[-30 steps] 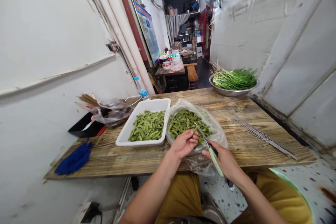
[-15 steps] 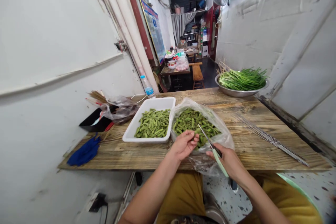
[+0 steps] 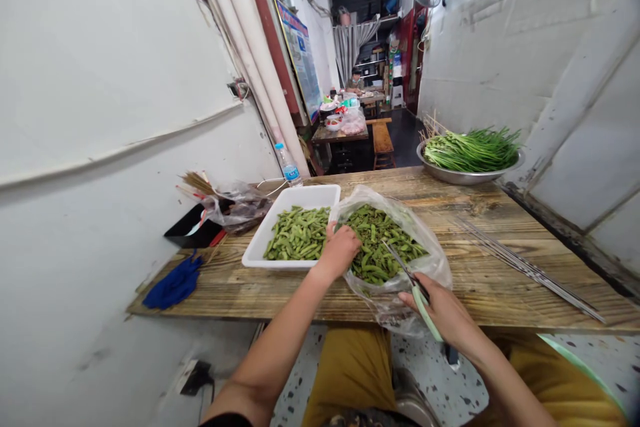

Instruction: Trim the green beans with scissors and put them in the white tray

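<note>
My left hand point(image 3: 341, 248) is over the seam between the white tray and the plastic bag, its fingers curled; whatever they hold, if anything, is hidden. Green edamame pods point(image 3: 296, 233) lie heaped in the white tray point(image 3: 254, 255). More edamame pods point(image 3: 376, 240) fill the opened clear plastic bag point(image 3: 436, 260) beside it, with darker stem bits among them. In my right hand point(image 3: 443, 310) are scissors point(image 3: 423, 310) with pale green handles. Their blades point up and left over the pods in the bag and look nearly closed.
A metal bowl point(image 3: 467, 177) of green chives stands at the back right. Metal skewers point(image 3: 535, 270) lie on the right. At left are a blue cloth point(image 3: 173, 283), a black box point(image 3: 193, 233) and a water bottle point(image 3: 289, 167). A person point(image 3: 356, 82) sits far behind.
My left hand has moved left, from above the bag near the scissors to the tray's right edge. My right hand keeps the scissors over the bag. The view has shifted slightly.
</note>
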`<act>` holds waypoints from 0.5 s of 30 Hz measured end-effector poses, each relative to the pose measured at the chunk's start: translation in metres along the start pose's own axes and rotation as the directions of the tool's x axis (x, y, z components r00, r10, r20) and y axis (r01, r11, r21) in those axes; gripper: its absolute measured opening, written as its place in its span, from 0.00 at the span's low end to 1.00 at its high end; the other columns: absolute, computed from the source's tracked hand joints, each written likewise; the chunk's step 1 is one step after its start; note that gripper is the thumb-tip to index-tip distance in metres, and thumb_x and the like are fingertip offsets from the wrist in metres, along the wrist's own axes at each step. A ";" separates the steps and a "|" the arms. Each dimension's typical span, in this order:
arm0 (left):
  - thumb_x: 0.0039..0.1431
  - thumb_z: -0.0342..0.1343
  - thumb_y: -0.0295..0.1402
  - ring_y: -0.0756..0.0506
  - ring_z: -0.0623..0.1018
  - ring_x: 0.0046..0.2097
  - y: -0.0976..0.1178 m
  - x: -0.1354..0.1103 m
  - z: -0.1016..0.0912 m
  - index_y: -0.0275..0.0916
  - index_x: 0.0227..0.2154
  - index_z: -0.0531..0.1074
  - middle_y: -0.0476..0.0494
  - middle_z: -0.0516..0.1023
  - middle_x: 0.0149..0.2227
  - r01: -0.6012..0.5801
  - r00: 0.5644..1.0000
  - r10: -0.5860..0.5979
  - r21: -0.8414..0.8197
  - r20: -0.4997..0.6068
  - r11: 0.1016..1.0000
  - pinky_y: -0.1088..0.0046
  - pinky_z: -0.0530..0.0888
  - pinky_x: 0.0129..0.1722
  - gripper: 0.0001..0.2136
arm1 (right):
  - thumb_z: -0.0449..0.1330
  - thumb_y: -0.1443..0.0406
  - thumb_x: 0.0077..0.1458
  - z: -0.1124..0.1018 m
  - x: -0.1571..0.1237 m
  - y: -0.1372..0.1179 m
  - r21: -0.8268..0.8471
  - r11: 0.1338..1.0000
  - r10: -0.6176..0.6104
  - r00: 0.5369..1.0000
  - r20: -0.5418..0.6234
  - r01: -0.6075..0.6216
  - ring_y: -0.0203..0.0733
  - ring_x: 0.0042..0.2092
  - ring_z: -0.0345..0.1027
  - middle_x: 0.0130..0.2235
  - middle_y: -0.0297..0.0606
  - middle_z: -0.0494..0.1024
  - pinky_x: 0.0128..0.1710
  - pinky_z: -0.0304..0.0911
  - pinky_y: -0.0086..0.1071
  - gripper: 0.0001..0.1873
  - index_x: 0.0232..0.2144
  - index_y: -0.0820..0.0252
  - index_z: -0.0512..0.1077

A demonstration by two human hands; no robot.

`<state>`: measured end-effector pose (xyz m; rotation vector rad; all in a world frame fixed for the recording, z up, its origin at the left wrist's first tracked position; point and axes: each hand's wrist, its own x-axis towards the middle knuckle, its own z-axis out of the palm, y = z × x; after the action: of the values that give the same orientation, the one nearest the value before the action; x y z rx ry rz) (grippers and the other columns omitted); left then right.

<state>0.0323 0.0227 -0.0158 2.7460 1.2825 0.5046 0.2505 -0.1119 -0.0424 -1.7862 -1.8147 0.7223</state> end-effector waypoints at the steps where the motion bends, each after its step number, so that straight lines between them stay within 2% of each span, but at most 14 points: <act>1: 0.51 0.52 0.24 0.42 0.67 0.45 0.002 0.002 0.007 0.42 0.25 0.73 0.43 0.73 0.32 0.014 1.000 -0.014 -0.009 0.008 1.000 0.53 0.42 0.56 0.08 | 0.53 0.55 0.53 0.000 0.000 0.001 0.003 1.000 0.000 1.000 -0.003 0.000 0.50 0.43 0.70 0.42 0.47 0.76 0.40 0.63 0.35 0.24 0.49 0.61 0.66; 4: 0.49 0.53 0.23 0.41 0.66 0.46 0.003 0.006 0.016 0.41 0.25 0.73 0.42 0.73 0.33 0.079 0.994 -0.084 -0.064 -0.065 0.995 0.53 0.41 0.57 0.07 | 0.54 0.53 0.52 -0.001 -0.002 0.003 0.003 1.000 0.004 1.000 -0.005 -0.004 0.50 0.41 0.71 0.40 0.46 0.77 0.38 0.63 0.35 0.24 0.48 0.60 0.67; 7: 0.51 0.53 0.26 0.42 0.68 0.46 0.006 0.007 0.010 0.42 0.29 0.74 0.44 0.75 0.34 0.068 0.991 -0.087 -0.182 -0.100 0.981 0.53 0.41 0.57 0.06 | 0.53 0.51 0.52 -0.003 -0.003 0.000 0.009 1.000 0.012 1.000 0.003 -0.012 0.51 0.41 0.71 0.39 0.47 0.77 0.39 0.62 0.35 0.26 0.48 0.61 0.67; 9: 0.53 0.54 0.30 0.44 0.71 0.44 0.011 0.007 0.007 0.43 0.33 0.74 0.45 0.76 0.35 0.075 0.988 -0.110 -0.299 -0.105 0.951 0.55 0.46 0.57 0.06 | 0.52 0.49 0.52 -0.003 -0.003 -0.003 0.030 1.000 0.008 1.000 -0.003 -0.008 0.51 0.41 0.70 0.40 0.47 0.76 0.39 0.62 0.36 0.27 0.48 0.61 0.67; 12: 0.52 0.54 0.34 0.46 0.74 0.40 0.024 0.007 0.010 0.42 0.34 0.75 0.46 0.78 0.34 0.120 0.981 -0.181 -0.500 -0.074 0.857 0.62 0.59 0.52 0.07 | 0.53 0.48 0.51 -0.004 -0.001 -0.008 0.075 0.997 -0.004 0.999 -0.039 0.007 0.49 0.41 0.70 0.40 0.45 0.76 0.40 0.62 0.35 0.27 0.47 0.59 0.67; 15: 0.52 0.54 0.35 0.46 0.75 0.36 0.035 0.004 0.020 0.38 0.34 0.74 0.44 0.79 0.32 0.178 0.966 -0.257 -0.714 -0.003 0.677 0.69 0.68 0.42 0.09 | 0.53 0.49 0.51 -0.005 0.000 -0.010 0.094 0.995 -0.010 0.998 -0.064 0.016 0.48 0.39 0.71 0.39 0.44 0.77 0.40 0.62 0.35 0.25 0.46 0.58 0.68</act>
<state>0.0672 0.0047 -0.0262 1.9095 1.0925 0.9020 0.2467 -0.1118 -0.0322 -1.7151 -1.7208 0.7259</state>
